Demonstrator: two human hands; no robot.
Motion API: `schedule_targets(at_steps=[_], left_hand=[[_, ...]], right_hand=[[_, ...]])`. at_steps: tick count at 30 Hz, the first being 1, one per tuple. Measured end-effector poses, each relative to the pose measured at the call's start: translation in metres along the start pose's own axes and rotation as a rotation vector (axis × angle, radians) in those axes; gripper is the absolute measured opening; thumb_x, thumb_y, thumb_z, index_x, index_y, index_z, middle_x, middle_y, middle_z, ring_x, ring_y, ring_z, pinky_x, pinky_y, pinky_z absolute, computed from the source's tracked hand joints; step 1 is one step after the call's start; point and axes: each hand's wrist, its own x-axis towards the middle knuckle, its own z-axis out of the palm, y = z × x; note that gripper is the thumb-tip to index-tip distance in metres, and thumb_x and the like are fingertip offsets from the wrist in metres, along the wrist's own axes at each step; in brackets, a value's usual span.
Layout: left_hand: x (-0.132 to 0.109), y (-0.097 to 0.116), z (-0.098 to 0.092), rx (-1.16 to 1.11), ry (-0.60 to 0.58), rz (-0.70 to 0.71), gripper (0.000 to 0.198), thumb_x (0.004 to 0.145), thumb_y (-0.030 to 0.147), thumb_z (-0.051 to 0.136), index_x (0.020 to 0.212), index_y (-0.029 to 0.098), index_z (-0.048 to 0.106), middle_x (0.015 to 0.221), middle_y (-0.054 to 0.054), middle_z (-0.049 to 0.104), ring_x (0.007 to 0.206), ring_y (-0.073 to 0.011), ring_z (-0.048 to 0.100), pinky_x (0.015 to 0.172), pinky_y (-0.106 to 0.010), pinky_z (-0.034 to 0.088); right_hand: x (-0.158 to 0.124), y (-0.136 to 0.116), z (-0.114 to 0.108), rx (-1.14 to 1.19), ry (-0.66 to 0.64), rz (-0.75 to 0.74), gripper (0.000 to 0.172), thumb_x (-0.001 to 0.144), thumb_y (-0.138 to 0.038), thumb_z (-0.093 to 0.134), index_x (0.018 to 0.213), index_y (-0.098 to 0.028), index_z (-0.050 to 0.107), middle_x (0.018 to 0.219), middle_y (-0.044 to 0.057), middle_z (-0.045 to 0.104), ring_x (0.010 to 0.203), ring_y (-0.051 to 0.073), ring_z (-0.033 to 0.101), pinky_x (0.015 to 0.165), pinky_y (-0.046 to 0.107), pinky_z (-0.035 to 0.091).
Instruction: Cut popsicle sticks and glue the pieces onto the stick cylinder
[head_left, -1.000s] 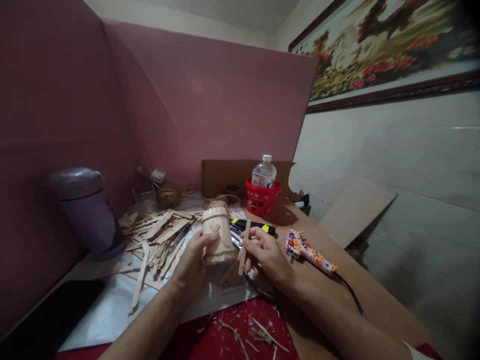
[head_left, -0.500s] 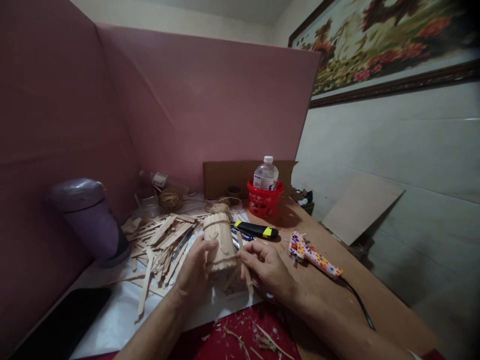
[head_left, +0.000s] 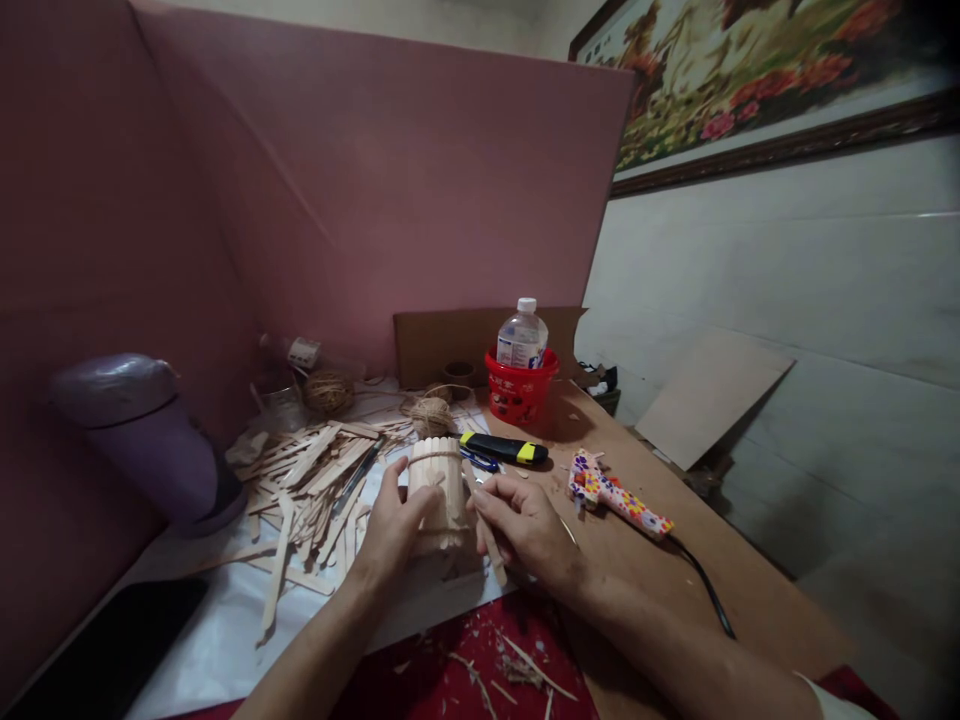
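Note:
My left hand [head_left: 396,522] is closed round the left side of a small barrel [head_left: 437,490] made of pale popsicle sticks, with twine bound near its top and bottom. The barrel is held over white paper, its upper end tipped away from me. My right hand [head_left: 525,525] pinches a popsicle stick [head_left: 491,550] beside the barrel's right side; the stick slants, its lower end jutting out below the fingers. Just beyond the barrel lie a black and yellow utility knife [head_left: 504,448] and a ball of twine [head_left: 430,415].
Loose popsicle sticks [head_left: 307,490] are heaped at left, near a purple tumbler [head_left: 150,440] and a dark phone-like slab [head_left: 112,650]. A red bucket [head_left: 517,395] holds a plastic bottle [head_left: 523,338]. A floral glue gun [head_left: 619,500] with a black cord lies at right. Scraps litter the red cloth [head_left: 450,680].
The camera view has shifted slightly. The barrel has turned a little more upright in my left hand. My right hand still holds the stick, with its angle slightly changed.

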Motion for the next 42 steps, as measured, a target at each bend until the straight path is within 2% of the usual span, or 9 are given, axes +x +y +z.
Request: schedule_targets(at_steps=[4,16,21,24,26,28,30,33,42], left_hand=[[0.001,0.004,-0.002,0.191,0.021,0.034,0.064,0.072,0.035,0.058,0.13,0.013,0.042,0.09,-0.007,0.061,0.075,-0.0206,0.06,0.066,-0.031,0.047],[0.004,0.001,-0.003,0.24,0.073,0.102,0.057,0.074,0.045,0.055,0.12,0.011,0.051,0.101,-0.01,0.057,0.083,-0.0222,0.057,0.074,-0.035,0.045],[-0.002,0.002,-0.005,0.424,0.266,0.48,0.032,0.078,0.036,0.054,0.103,0.016,0.061,0.102,-0.009,0.059,0.092,-0.0239,0.056,0.078,-0.036,0.044],[-0.015,0.01,-0.002,0.427,0.25,0.765,0.016,0.08,0.026,0.055,0.091,0.019,0.064,0.091,-0.005,0.062,0.081,-0.0182,0.057,0.071,-0.03,0.045],[-0.026,0.014,0.003,0.35,0.205,0.814,0.011,0.079,0.024,0.059,0.086,0.019,0.066,0.085,-0.003,0.063,0.074,-0.0158,0.058,0.065,-0.026,0.045],[-0.036,0.017,0.008,0.235,0.169,0.706,0.011,0.077,0.026,0.062,0.084,0.019,0.067,0.077,-0.001,0.064,0.068,-0.0142,0.058,0.062,-0.025,0.046],[-0.042,0.018,0.013,0.136,0.069,0.437,0.015,0.077,0.032,0.062,0.082,0.019,0.067,0.06,0.002,0.058,0.048,-0.0102,0.05,0.045,-0.022,0.041],[-0.045,0.018,0.019,-0.009,-0.079,0.192,0.023,0.072,0.039,0.066,0.079,0.017,0.067,0.047,0.005,0.05,0.039,-0.0079,0.041,0.037,-0.02,0.033],[-0.043,0.019,0.02,-0.188,-0.244,-0.002,0.03,0.077,0.04,0.063,0.061,0.015,0.055,0.036,0.006,0.045,0.026,-0.0025,0.033,0.032,-0.015,0.018]], right_hand=[[0.0,-0.002,-0.002,-0.069,0.043,0.013,0.02,0.083,-0.032,0.052,0.07,-0.017,0.055,0.046,-0.004,0.056,0.036,0.006,0.04,0.038,0.017,0.03],[-0.002,0.002,-0.003,-0.115,0.004,-0.007,0.023,0.087,-0.03,0.051,0.068,-0.017,0.055,0.05,-0.003,0.055,0.044,0.008,0.046,0.044,0.019,0.036],[-0.002,0.003,-0.004,-0.111,0.003,-0.046,0.023,0.088,-0.031,0.051,0.071,-0.017,0.056,0.052,-0.003,0.055,0.046,0.008,0.046,0.046,0.019,0.036],[-0.003,0.005,-0.006,-0.112,-0.009,-0.085,0.023,0.09,-0.033,0.049,0.077,-0.016,0.058,0.053,-0.003,0.055,0.047,0.009,0.048,0.048,0.02,0.038],[-0.005,0.004,-0.006,-0.129,-0.009,-0.114,0.023,0.09,-0.033,0.049,0.078,-0.016,0.058,0.054,-0.003,0.055,0.048,0.009,0.048,0.048,0.021,0.037],[-0.008,0.001,-0.006,-0.163,-0.006,-0.152,0.024,0.09,-0.034,0.049,0.075,-0.017,0.056,0.055,-0.003,0.055,0.048,0.009,0.047,0.048,0.021,0.036],[-0.011,-0.002,-0.005,-0.203,-0.006,-0.187,0.025,0.091,-0.034,0.048,0.074,-0.017,0.055,0.056,-0.003,0.054,0.048,0.009,0.046,0.048,0.021,0.036],[-0.017,-0.007,-0.004,-0.25,-0.019,-0.221,0.025,0.092,-0.033,0.046,0.076,-0.018,0.058,0.059,-0.002,0.055,0.051,0.01,0.048,0.049,0.021,0.037],[-0.024,-0.009,-0.001,-0.525,-0.005,-0.404,0.019,0.09,-0.023,0.047,0.074,-0.018,0.057,0.06,-0.003,0.054,0.054,0.01,0.049,0.054,0.023,0.036]])
